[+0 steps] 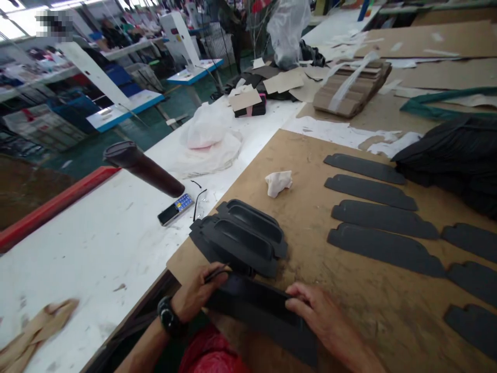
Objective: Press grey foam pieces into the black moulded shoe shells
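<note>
Between my two hands is a long black molded panel (264,311) with a recessed middle, tilted over the near edge of the brown board. My left hand (204,290), a dark watch on its wrist, grips the panel's left end. At the right, my right hand (314,311) pinches the panel's upper edge between thumb and fingers. Just beyond it lies a small pile of similar black molded panels (244,238). Several flat black cut pieces (384,251) are laid out in rows on the right of the board.
The brown board (303,223) covers part of a white table (97,233). A crumpled pale cloth (278,182), a mobile phone (175,209), glasses (199,202) and a dark cylinder (145,168) lie beyond. Black fabric (454,160) is heaped right; bundled cardboard (351,88) sits behind.
</note>
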Demonstrator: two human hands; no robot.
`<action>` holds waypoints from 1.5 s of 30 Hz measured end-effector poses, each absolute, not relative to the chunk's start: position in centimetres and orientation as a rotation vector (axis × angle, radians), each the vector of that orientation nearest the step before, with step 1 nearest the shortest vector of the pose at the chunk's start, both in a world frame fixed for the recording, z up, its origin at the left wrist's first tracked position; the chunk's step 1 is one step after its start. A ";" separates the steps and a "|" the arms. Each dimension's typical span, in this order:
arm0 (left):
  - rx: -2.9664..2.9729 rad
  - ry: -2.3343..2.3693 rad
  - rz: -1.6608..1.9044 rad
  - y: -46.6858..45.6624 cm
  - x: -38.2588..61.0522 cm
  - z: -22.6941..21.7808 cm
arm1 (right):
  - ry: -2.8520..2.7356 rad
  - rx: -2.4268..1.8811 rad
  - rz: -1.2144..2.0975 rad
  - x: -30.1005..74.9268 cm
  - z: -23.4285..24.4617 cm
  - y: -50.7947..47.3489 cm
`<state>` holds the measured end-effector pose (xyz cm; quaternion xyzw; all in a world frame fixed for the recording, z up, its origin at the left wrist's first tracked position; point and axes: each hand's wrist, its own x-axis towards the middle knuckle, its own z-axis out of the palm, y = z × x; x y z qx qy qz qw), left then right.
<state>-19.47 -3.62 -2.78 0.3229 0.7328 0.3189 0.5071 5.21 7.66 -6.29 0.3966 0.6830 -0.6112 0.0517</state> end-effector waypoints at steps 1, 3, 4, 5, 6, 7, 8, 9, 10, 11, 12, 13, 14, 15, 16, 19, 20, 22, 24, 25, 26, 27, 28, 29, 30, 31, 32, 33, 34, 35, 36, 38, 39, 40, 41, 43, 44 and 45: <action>0.821 1.892 0.790 -3.3 -20.9 -2.9 | 2.140 1.219 -1.852 3.4 -6.4 7.7; 0.829 2.026 0.846 -2.1 -23.7 -3.4 | 2.249 1.257 -1.824 0.6 -6.6 8.3; 0.824 2.069 0.874 -1.4 -25.0 -3.6 | 2.315 1.278 -1.773 -0.4 -6.7 8.8; 0.816 2.108 0.906 -0.8 -26.2 -3.8 | 2.389 1.314 -1.685 -1.1 -6.8 9.4; 0.807 2.161 0.945 -0.2 -27.3 -3.9 | 2.463 1.362 -1.568 -1.4 -7.0 10.0; 0.793 2.216 0.985 0.2 -28.1 -3.8 | 2.527 1.420 -1.442 -1.4 -7.1 10.5; 0.772 2.269 1.027 0.4 -28.6 -3.5 | 2.575 1.491 -1.328 -1.2 -7.2 10.9; 0.748 2.310 1.063 0.5 -28.7 -3.1 | 2.600 1.565 -1.257 -0.7 -7.1 11.1; 0.721 2.327 1.092 0.5 -28.3 -2.5 | 2.603 1.623 -1.256 0.0 -7.0 11.0; 0.684 2.313 1.119 0.4 -27.4 -1.8 | 2.574 1.652 -1.335 0.7 -6.6 10.7; 0.668 2.262 1.138 0.2 -26.0 -1.2 | 2.511 1.652 -1.480 1.4 -6.1 10.1; 0.622 2.172 1.197 0.2 -24.2 -0.7 | 2.417 1.620 -1.672 2.0 -5.4 9.5; 0.410 1.999 1.307 0.2 -22.2 -0.5 | 2.278 1.564 -1.889 2.4 -4.6 8.7; 0.242 1.877 1.389 0.4 -20.0 -0.4 | 2.115 1.489 -2.089 2.7 -3.8 8.0; 0.145 1.792 1.438 0.8 -17.7 -0.6 | 1.950 1.404 -2.256 3.0 -3.1 7.5; 0.174 1.576 1.480 3.0 -11.3 -1.9 | 1.541 1.291 -2.404 4.4 -2.0 7.6; 0.259 1.512 1.466 3.9 -9.6 -2.3 | 1.561 1.367 -2.340 5.4 -2.2 8.2; 0.371 1.472 1.428 5.5 -6.6 -2.8 | 1.877 1.663 -2.037 8.5 -3.4 9.9; 0.515 1.447 1.327 6.4 -4.3 -3.2 | 2.334 1.967 -1.417 12.1 -5.6 12.1; 0.567 1.410 1.229 6.5 -3.3 -3.4 | 2.486 2.002 -1.065 13.8 -7.0 13.1; 0.594 1.360 1.119 6.4 -2.4 -3.7 | 2.586 2.010 -0.754 15.3 -8.4 14.1; 0.592 1.310 1.021 6.1 -1.5 -4.0 | 2.643 1.956 -0.518 16.3 -9.7 15.0; 0.591 1.243 0.957 5.7 -0.7 -4.4 | 2.663 1.903 -0.347 17.1 -10.8 15.7; 0.586 1.169 0.897 5.2 0.0 -4.9 | 2.669 1.841 -0.241 17.5 -11.7 16.0; 0.554 1.142 0.886 4.7 0.5 -5.3 | 2.668 1.786 -0.174 17.6 -12.2 16.1; 0.532 1.130 0.888 4.2 0.8 -5.5 | 2.661 1.745 -0.134 17.6 -12.4 16.0; 0.517 1.139 0.893 3.6 0.8 -5.7 | 2.654 1.713 -0.115 17.4 -12.4 15.6; 0.508 1.170 0.901 3.0 0.6 -5.7 | 2.650 1.688 -0.110 17.3 -12.1 15.0; 0.523 1.211 0.895 2.5 0.0 -5.6 | 2.650 1.666 -0.117 17.1 -11.8 14.3; 0.571 1.269 0.875 2.0 -0.9 -5.5 | 2.650 1.648 -0.130 16.9 -11.5 13.6; 0.636 1.347 0.864 1.6 -2.1 -5.3 | 2.651 1.635 -0.153 16.8 -11.2 12.8; 0.917 1.566 0.849 1.1 -5.2 -5.0 | 2.646 1.627 -0.219 16.8 -10.8 11.7; 1.043 1.712 0.917 1.0 -6.9 -5.0 | 2.639 1.640 -0.263 16.8 -10.6 11.2; 1.131 1.811 0.971 1.0 -8.6 -5.0 | 2.635 1.669 -0.314 16.7 -10.4 11.0; 1.140 1.952 1.029 1.1 -10.4 -4.9 | 2.637 1.713 -0.377 16.5 -10.1 10.8; 1.042 2.172 1.073 1.4 -13.6 -5.0 | 2.652 1.845 -0.553 15.2 -9.2 10.6; 0.971 2.213 1.058 1.5 -14.9 -5.0 | 2.652 1.907 -0.696 14.1 -8.6 10.6; 0.895 2.221 1.015 1.6 -16.1 -5.0 | 2.637 1.949 -0.873 12.7 -7.9 10.6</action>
